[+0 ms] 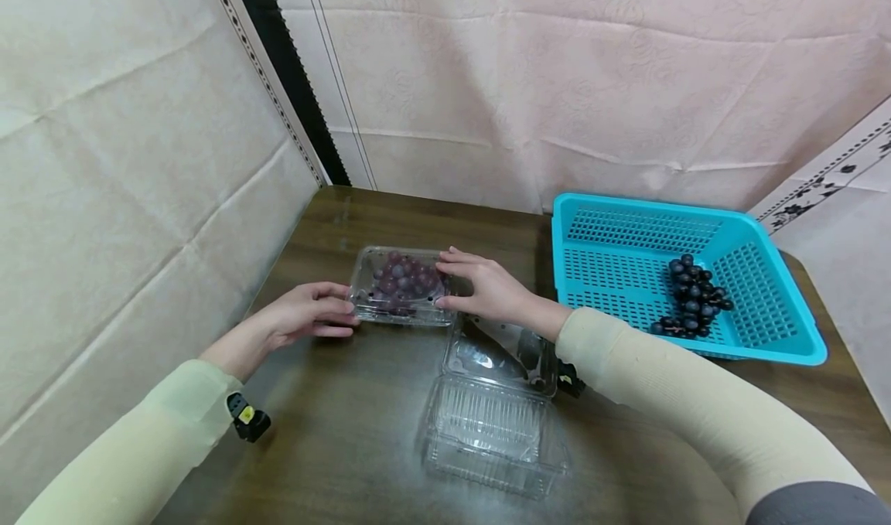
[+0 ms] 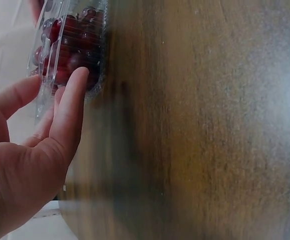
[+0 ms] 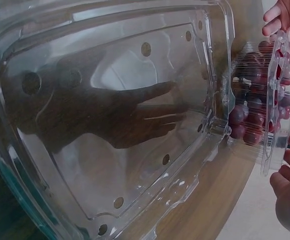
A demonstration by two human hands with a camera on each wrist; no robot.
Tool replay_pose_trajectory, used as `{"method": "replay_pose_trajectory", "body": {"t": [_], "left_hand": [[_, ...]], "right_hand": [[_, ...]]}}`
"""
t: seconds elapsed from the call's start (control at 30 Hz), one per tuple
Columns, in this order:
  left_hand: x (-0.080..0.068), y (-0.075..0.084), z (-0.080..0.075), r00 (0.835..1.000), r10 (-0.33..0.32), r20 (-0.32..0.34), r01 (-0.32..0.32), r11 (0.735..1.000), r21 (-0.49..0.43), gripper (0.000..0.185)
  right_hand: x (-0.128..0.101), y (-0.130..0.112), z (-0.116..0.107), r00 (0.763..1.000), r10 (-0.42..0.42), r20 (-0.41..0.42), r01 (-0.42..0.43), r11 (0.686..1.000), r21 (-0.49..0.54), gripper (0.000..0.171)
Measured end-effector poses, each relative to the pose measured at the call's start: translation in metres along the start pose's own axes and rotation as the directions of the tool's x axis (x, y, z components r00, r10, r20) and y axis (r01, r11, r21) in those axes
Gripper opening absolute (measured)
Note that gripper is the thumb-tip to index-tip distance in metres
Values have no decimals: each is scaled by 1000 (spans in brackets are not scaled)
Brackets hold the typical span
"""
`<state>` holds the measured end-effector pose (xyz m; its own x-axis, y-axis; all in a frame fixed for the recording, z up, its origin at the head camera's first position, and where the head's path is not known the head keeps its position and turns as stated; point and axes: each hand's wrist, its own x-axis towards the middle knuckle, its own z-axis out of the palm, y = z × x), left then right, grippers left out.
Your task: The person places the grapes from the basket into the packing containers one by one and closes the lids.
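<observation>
A clear plastic clamshell box (image 1: 358,276) with dark red grapes (image 1: 405,277) inside lies at the back left of the table, its lid down. My left hand (image 1: 306,312) touches the box's left end, fingers fairly straight; in the left wrist view the thumb reaches the lid's rim and a finger lies along the side. On the right end rests my right hand (image 1: 483,281), its thumb and fingers spread over the lid's edge. Below my right forearm stands a second clear clamshell box (image 1: 494,421), lid folded back, with no grapes visible in it.
A blue plastic basket (image 1: 810,339) stands at the back right, holding a bunch of black grapes (image 1: 691,297). The brown wooden table (image 1: 334,440) meets pale cloth walls at the back and left. The second box's lid (image 1: 487,351) lies close to the grape box.
</observation>
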<state>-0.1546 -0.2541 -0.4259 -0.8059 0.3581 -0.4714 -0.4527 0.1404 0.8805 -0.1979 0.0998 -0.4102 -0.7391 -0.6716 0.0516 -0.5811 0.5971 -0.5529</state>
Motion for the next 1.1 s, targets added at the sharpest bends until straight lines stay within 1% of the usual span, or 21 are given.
{"method": "replay_pose_trajectory", "body": {"t": [0.13,0.27,0.37,0.43,0.5,0.57,0.6,0.7,0.87,1.03,1.1], "left_hand": [[1,-1,2,1000,4,-6,-4,1000,-8,62],[1,0,4,1000,6,-12,-6,1000,-16,59],[1,0,5,1000,-2,-20,1,1000,-22,58],[1,0,6,1000,-7,-22,6,1000,-28,57],[1,-1,6,1000,-14,-25,13,999,-34,57],[1,-1,6,999,-19,-26,18,999,-39,56],[1,0,7,999,-21,-27,20,999,-41,55],[1,0,8,999,-24,-30,22,999,-47,53],[1,0,8,999,-21,-32,19,998,-55,52],[0,1,10,999,-15,-33,13,998,-61,53],[0,2,10,1000,-11,-29,9,998,-59,55]], "right_hand": [[-1,-1,-1,1000,18,4,-18,999,33,70],[-5,0,-3,997,81,-10,-79,991,111,68],[-9,1,-7,990,136,-34,-126,972,200,65],[-12,1,-10,983,177,-37,-160,947,280,63],[-17,1,-12,974,226,-26,-201,911,359,63],[-21,1,-13,960,279,-2,-250,867,431,64],[-23,1,-13,952,307,12,-278,844,459,64],[-30,2,-14,932,356,75,-341,781,523,66],[-39,2,-12,914,355,198,-395,659,640,65],[-44,3,-10,904,328,274,-418,551,722,64],[-45,5,-8,897,322,303,-433,500,750,65]]}}
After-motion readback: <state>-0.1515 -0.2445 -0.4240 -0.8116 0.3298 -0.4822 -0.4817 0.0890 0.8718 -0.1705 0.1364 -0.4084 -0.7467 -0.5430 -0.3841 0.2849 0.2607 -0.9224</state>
